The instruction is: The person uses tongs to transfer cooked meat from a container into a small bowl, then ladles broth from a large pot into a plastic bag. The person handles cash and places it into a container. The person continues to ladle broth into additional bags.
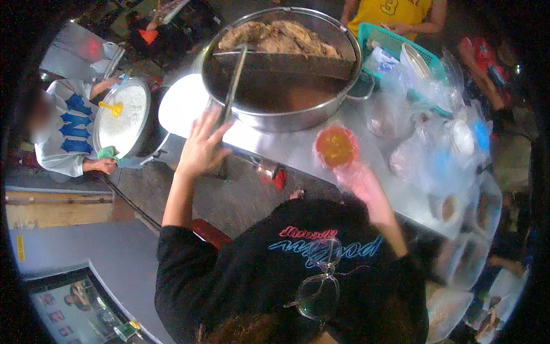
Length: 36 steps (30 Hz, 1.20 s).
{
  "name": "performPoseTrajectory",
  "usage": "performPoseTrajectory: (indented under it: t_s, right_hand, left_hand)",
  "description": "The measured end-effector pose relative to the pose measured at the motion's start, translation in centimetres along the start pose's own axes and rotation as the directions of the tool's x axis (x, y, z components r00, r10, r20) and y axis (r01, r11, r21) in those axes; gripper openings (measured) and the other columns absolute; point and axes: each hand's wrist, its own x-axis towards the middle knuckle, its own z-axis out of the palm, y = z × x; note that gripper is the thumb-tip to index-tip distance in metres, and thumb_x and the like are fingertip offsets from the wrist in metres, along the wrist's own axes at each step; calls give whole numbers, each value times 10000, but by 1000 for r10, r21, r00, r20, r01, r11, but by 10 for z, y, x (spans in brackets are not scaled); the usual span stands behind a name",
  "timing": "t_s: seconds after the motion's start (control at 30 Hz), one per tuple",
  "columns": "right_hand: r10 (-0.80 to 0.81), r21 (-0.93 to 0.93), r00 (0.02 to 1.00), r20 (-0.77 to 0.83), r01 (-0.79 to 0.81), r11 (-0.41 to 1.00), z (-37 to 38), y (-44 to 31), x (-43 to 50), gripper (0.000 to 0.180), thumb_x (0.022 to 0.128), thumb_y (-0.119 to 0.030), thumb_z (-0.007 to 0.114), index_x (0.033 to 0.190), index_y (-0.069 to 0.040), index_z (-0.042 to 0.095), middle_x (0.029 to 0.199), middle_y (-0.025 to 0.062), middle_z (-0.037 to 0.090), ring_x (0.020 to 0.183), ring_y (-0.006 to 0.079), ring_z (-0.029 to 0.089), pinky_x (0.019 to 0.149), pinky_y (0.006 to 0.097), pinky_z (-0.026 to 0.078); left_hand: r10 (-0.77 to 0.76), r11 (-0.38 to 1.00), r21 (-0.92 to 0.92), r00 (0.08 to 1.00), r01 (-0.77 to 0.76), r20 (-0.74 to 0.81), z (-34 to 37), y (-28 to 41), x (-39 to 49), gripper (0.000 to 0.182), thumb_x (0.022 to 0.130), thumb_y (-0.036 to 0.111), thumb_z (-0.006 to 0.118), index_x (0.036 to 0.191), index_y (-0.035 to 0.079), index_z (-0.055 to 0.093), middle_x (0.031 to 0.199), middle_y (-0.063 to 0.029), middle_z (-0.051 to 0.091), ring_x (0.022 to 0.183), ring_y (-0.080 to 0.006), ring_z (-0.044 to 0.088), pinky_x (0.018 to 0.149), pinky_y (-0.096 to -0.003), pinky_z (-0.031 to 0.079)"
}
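My right hand [355,180], in a thin clear plastic glove, holds a red-rimmed bowl [336,147] lined with a plastic bag. Orange-brown broth with paler pieces fills the bowl. My left hand [204,144] is spread, palm down, beside the metal handle [235,86] of a utensil that leans out of a large steel pot [275,122]. Whether the fingertips touch that handle, I cannot tell. Inside the pot, a metal divider [296,64] separates a heap of cooked meat [279,38] from dark broth [266,90].
Right of the pot, a green plastic basket [389,36] and several plastic bags [421,150] crowd the steel table [296,150]. At left a person [68,124] grips a big pot of white rice [124,133] with a yellow scoop [112,108]. Someone in yellow [391,15] stands opposite.
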Motion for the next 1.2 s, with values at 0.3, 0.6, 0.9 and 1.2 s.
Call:
performPoseTrajectory:
  t_s: [0.3,0.6,0.9,1.2]
  right_hand:
    - [26,189,999,-36,-19,982,11,12,2,336,885,-187,494,1134,38,497,1104,183,574,1018,298,577,871,400,490]
    - [121,92,992,39,-124,988,5,-7,-5,313,884,-211,489,1091,18,537,1108,199,579,1039,306,572,930,447,454]
    - [418,350,882,216,-470,810,-33,-15,-32,466,960,-321,388,1290,6,352,1192,232,519,1011,306,585,837,343,540]
    - [411,-6,911,21,-411,912,-20,-31,5,713,860,-519,484,1220,91,406,1149,189,549,1027,273,571,863,321,501]
  left_hand:
    - [-214,342,-792,863,506,458,50,190,-21,266,814,232,654,933,-1,604,778,-175,638,680,-275,637,623,-357,502]
    - [-79,-155,-587,583,794,809,91,240,12,202,881,171,578,982,-3,586,765,-81,637,645,-127,607,577,-258,494]
    - [-281,-603,-516,443,609,851,98,221,13,151,897,76,528,1015,-13,496,853,-114,626,670,-155,623,553,-241,515]
    - [-458,-822,-547,384,161,802,95,225,9,202,840,-23,567,1026,-39,488,982,-121,563,897,-212,584,808,-273,484]
